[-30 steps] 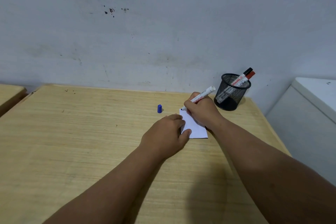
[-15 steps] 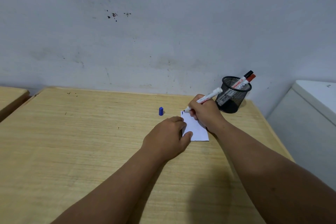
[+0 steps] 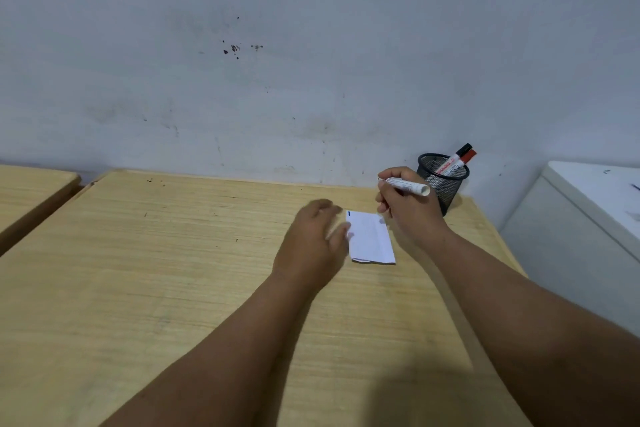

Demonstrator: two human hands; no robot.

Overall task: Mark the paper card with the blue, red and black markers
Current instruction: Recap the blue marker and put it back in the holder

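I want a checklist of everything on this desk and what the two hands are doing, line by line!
Surface: light wooden desk, bare grain with a few dark specks.
Job's things: white paper card lies flat with a short blue mark at its far left corner; white-barrelled marker lifted off the card; black-capped marker and red-capped marker stand in the black mesh cup.
Clutter: nothing seen.
Hands: right hand has its grip closed on the white-barrelled marker; left hand is blurred beside the card's left edge, holding nothing visible.
Cables: nothing seen.
Surroundings: scuffed grey wall; second wooden desk at left; white cabinet at right.
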